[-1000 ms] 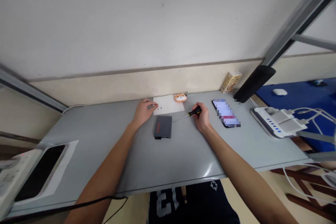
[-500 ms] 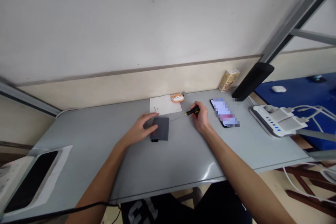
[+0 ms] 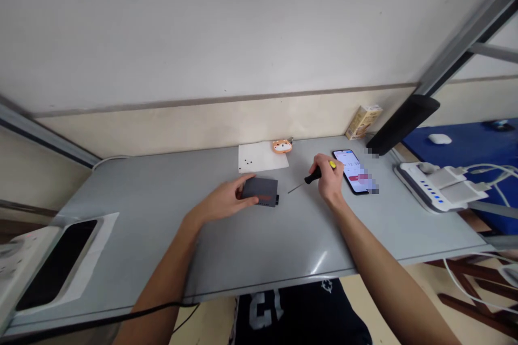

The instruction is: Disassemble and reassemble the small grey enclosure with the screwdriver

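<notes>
A small dark grey box (image 3: 265,190) with a black tab on its right side lies on the grey table. My left hand (image 3: 226,198) grips its left end, thumb along the near edge and fingers at the far edge. In my right hand (image 3: 328,177) is a screwdriver (image 3: 312,175) with a black and yellow handle, its thin shaft pointing left and down. The tip is a short way right of the box, not touching it. Behind the box, several tiny dark screws (image 3: 248,161) rest on a sheet of white paper (image 3: 263,157).
An orange animal-faced pouch (image 3: 282,145) sits on the paper's corner. To the right are a lit phone (image 3: 351,170), a carton (image 3: 363,122), a black cylinder (image 3: 400,125) and a power strip (image 3: 437,186) with chargers. A dark phone (image 3: 59,264) lies at the left.
The box has been turned about a quarter, so its black tab now faces right. My left hand has closed around its end. The screwdriver has drawn back from the box, its handle now tilted up.
</notes>
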Tool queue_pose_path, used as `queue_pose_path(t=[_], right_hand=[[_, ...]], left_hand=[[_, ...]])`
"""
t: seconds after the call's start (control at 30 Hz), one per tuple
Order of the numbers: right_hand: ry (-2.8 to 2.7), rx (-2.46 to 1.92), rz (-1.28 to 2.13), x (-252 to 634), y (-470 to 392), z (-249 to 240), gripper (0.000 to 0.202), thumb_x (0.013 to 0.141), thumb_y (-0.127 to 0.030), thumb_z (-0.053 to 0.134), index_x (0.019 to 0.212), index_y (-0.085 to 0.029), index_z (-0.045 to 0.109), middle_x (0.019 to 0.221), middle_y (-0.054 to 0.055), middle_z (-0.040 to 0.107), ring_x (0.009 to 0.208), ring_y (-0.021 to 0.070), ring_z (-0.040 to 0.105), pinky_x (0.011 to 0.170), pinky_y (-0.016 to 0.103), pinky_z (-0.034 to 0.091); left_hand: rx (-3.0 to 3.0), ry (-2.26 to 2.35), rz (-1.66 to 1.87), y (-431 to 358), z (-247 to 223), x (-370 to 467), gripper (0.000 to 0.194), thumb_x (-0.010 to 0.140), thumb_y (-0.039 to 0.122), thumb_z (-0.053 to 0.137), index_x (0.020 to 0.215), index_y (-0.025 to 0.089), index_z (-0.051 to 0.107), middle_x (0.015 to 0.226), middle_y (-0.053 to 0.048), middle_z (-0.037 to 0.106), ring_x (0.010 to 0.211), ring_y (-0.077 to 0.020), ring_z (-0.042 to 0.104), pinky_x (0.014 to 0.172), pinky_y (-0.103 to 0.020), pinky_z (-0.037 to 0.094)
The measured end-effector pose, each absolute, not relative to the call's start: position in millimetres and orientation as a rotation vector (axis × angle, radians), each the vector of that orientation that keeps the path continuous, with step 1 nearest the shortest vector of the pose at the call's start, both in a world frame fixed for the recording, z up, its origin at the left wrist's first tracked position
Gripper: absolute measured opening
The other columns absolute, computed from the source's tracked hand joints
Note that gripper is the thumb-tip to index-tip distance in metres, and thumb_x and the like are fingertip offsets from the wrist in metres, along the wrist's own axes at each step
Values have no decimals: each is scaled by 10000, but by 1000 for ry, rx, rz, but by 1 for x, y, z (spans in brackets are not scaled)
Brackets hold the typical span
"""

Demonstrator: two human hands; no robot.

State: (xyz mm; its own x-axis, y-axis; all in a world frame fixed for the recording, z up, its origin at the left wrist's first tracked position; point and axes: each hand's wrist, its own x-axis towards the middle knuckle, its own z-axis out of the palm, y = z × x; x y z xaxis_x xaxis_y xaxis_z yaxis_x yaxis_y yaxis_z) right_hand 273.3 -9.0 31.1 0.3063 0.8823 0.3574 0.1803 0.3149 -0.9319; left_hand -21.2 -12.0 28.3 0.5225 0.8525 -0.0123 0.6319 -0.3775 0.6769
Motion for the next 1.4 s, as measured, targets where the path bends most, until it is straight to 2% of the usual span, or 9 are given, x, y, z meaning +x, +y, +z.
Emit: queue_pose_path(t=[0.1, 0.17, 0.27, 0.5, 0.67, 0.8, 0.97, 1.2, 1.4], right_hand=[[-1306, -1206, 653, 263, -17, 29, 391, 880, -269, 474, 503, -220, 563, 530, 9, 539, 564, 160, 480, 570, 318, 330], [-1391, -1208, 640, 256, -22, 28, 420, 916, -288, 453, 521, -223, 581, 539, 12, 555, 562, 164, 489, 571, 322, 329], [-1447, -1191, 557, 253, -27, 27, 460, 959, -323, 432, 537, -228, 589, 541, 15, 546, 552, 168, 481, 571, 332, 330], [-1267, -1074, 386, 251, -30, 26, 447, 998, -309, 413, 605, -233, 612, 602, 23, 559, 583, 179, 516, 578, 334, 366], [-1743, -867, 586, 221, -39, 13, 300, 996, -237, 477, 776, -207, 679, 686, 10, 614, 622, 142, 563, 604, 289, 415], [-1708, -923, 556, 222, -38, 13, 323, 1006, -238, 457, 757, -201, 660, 673, 4, 613, 626, 133, 565, 618, 280, 417], [-1518, -1124, 582, 243, -28, 25, 402, 994, -279, 438, 651, -197, 628, 612, 3, 577, 568, 132, 536, 566, 279, 404], [-1247, -1211, 780, 252, -20, 34, 396, 951, -313, 450, 598, -199, 588, 577, -2, 505, 512, 136, 525, 421, 244, 410], [-1224, -1242, 629, 263, -15, 33, 378, 933, -269, 449, 587, -203, 588, 590, 3, 496, 534, 137, 490, 434, 257, 387]], left_hand=[[2102, 1160, 424, -11, 35, -34, 639, 818, 500, 771, 1412, 364, 579, 1065, -41, 689, 869, -234, 700, 708, -334, 581], [2136, 1231, 477, -11, 33, -34, 645, 770, 506, 809, 1368, 364, 612, 1203, -52, 628, 1024, -260, 674, 835, -369, 592], [2215, 1265, 552, -11, 24, -22, 640, 759, 510, 817, 1345, 345, 618, 1312, -65, 545, 1230, -299, 574, 1028, -434, 531], [2276, 1318, 603, -13, 6, 3, 669, 812, 520, 780, 1404, 319, 541, 1357, -78, 536, 1313, -322, 485, 1148, -519, 415], [2356, 1282, 512, -7, 1, -6, 873, 720, 602, 844, 1472, 331, 494, 1397, -75, 520, 1327, -322, 482, 1155, -499, 416], [2387, 1273, 446, -6, 4, -10, 944, 720, 593, 851, 1532, 343, 440, 1415, -79, 526, 1327, -324, 494, 1175, -497, 391], [2370, 1298, 428, -7, 11, -11, 882, 769, 538, 830, 1538, 358, 437, 1421, -69, 537, 1317, -314, 512, 1154, -484, 414], [2395, 1245, 477, -7, 19, -14, 663, 860, 445, 758, 1466, 319, 521, 1393, -67, 570, 1284, -286, 543, 1131, -462, 445], [2447, 1236, 461, -8, 23, -17, 600, 887, 399, 726, 1443, 285, 532, 1395, -64, 576, 1291, -282, 525, 1123, -457, 448]])
